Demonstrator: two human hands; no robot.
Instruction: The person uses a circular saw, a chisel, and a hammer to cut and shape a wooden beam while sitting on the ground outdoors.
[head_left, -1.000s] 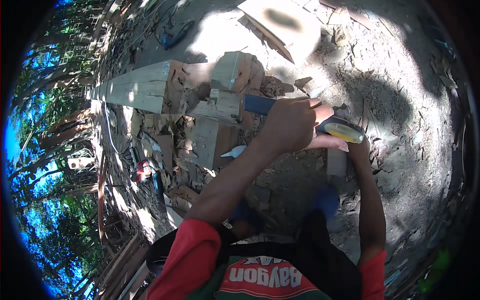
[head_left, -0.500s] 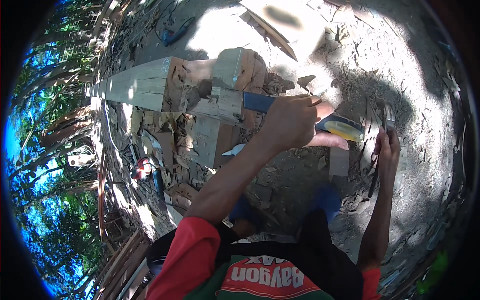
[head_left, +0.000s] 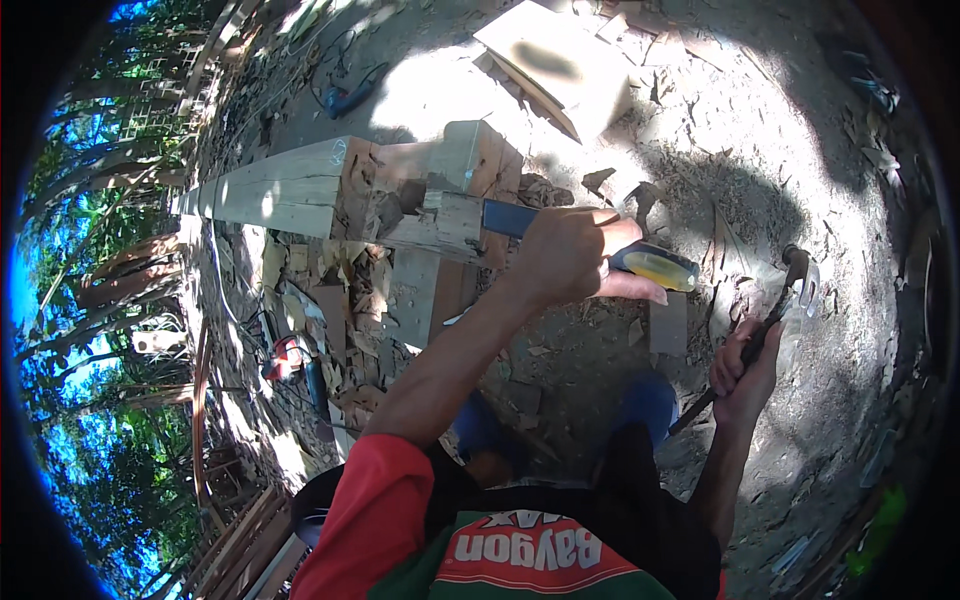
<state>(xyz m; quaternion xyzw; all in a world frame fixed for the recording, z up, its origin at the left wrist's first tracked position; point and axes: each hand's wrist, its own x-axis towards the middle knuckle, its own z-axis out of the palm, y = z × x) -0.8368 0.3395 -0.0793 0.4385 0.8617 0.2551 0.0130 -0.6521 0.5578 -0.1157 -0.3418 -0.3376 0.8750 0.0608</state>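
Observation:
My left hand (head_left: 570,255) is wrapped round a wide chisel, its thumb stretched along the handle. The chisel's yellow and dark handle (head_left: 660,268) points right, and its dark blue blade (head_left: 508,217) meets the end of a notched timber beam (head_left: 455,220). In my right hand (head_left: 745,375) is a claw hammer, gripped by its dark handle. The metal hammer head (head_left: 800,275) stands to the right of the chisel's butt, apart from it. The blade's very edge cannot be made out clearly against the wood.
The long beam (head_left: 290,180) tapers off to the left. Wood chips and offcuts cover the ground. A pale board (head_left: 560,60) lies at the far side, a blue power tool (head_left: 350,95) far left, a red tool (head_left: 287,358) nearer. My feet in blue footwear (head_left: 645,405) stand below.
My right hand and the hammer have swung nearer to me and the head tilts away to the right. My left hand and the chisel have shifted slightly left and down in view.

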